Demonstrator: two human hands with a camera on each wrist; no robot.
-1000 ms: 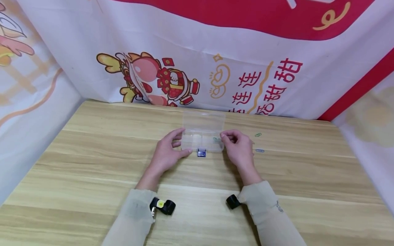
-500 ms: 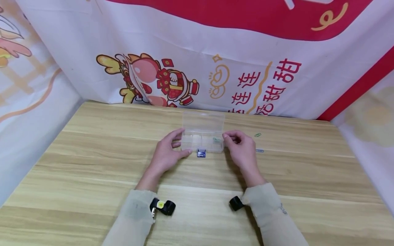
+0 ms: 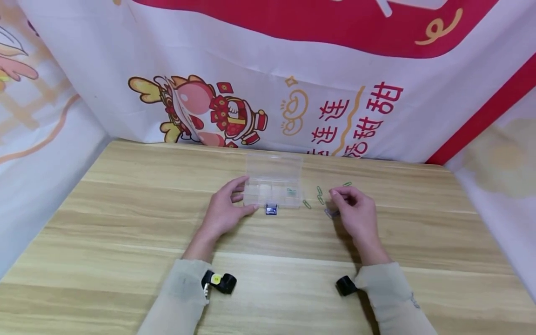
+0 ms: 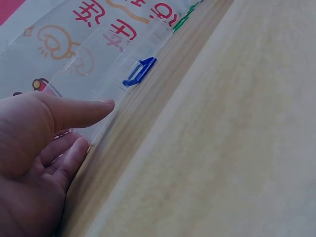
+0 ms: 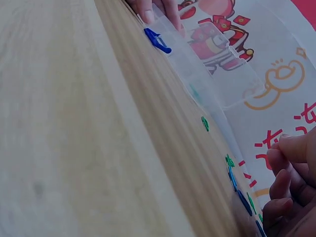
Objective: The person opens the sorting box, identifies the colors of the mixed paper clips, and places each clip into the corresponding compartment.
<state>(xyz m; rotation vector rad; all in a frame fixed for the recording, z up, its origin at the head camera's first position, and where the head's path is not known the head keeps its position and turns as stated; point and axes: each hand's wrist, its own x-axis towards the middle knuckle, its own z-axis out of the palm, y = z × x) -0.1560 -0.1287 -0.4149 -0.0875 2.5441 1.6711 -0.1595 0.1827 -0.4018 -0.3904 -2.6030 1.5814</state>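
A clear plastic compartment box [image 3: 284,203] stands on the table with its lid [image 3: 274,167] raised. A blue latch [image 3: 271,209] hangs at its front. My left hand [image 3: 226,204] grips the box's left end, thumb at the front edge and fingers round the side. Inside the right part lies a green paper clip [image 3: 291,191]. To the right of the box, several green paper clips [image 3: 307,204] and blue paper clips [image 3: 328,213] lie scattered. Above them is my right hand [image 3: 356,209], fingers curled, thumb tip close to the index finger, with nothing visible between them.
The wooden table [image 3: 268,279] ends at a printed white and red cloth [image 3: 251,60] right behind the box. Cloth also hangs at both sides. A small black camera [image 3: 345,285] sits at the right wrist, another camera [image 3: 226,283] at the left.
My right hand has moved right, from the box's right end to over the paper clips, uncovering several green ones. The left hand stays on the box.
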